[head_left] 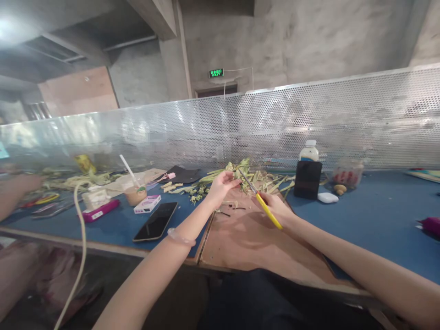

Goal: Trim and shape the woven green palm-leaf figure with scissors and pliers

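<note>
Nearest, a dark cloth (254, 298) covers the person's front, just below the near edge of the brown board (247, 247), which serves as reference. The board is flat, smooth and wood-coloured, with a few thin dark scraps (225, 213) lying on it.

Left of the board: a glossy black phone (156, 222), lying flat. Above the board, the right hand (279, 207) is wrapped around the scissors (264, 205), slim metal blades with a smooth yellow handle, tips angled toward the left hand. The left hand (222, 185), a translucent-looking bracelet (180, 237) at its wrist, has thumb and fingertips drawn close by the greenery (244, 166); cannot tell whether they pinch a piece. The greenery is leafy and ragged, at the board's far end, beside pale, strip-like stalks (268, 181).

Judgement: the step in hand looks like trimming plant matter; the next move calls for a steady left hold and blades kept clear of the fingertips.

Right of the board's far end stands a matt black slab (308, 180). Beyond the board rises a shiny, finely perforated metal screen (206, 130), then rough grey concrete wall (292, 41).
</note>
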Available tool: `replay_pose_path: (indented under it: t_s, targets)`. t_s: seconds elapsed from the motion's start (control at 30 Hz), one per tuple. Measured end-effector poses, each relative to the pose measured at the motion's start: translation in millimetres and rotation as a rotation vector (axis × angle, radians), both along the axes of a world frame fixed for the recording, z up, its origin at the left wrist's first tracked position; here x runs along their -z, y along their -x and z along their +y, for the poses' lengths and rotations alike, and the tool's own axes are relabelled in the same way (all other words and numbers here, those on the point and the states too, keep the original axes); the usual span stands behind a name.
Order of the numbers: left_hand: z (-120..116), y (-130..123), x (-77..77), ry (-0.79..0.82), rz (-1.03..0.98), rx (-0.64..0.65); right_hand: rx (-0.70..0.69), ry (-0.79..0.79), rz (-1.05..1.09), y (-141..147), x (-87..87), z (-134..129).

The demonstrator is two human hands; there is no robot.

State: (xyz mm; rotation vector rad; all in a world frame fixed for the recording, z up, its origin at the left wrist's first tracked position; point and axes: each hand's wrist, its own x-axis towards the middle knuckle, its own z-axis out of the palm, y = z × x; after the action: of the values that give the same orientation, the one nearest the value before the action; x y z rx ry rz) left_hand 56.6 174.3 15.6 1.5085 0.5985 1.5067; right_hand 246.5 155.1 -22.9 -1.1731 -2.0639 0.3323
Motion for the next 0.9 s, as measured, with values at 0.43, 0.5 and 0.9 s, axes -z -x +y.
replay_pose_path:
  t_s: [0.43,0.5,0.9]
  targets:
    - [1.0,0.9,-0.5,-0.02,0.011,-0.026,-0.029,-0.026,-0.045,-4.1,-2.1,-1.2]
    - [1.6,0.9,-0.3,-0.023,0.012,-0.042,-0.029,-0.032,-0.055,-4.5,-1.9,-1.2]
    - [5.4,2.9,0.8,-0.031,0.013,-0.095,-0.025,-0.048,-0.078,-6.0,-1.2,1.3]
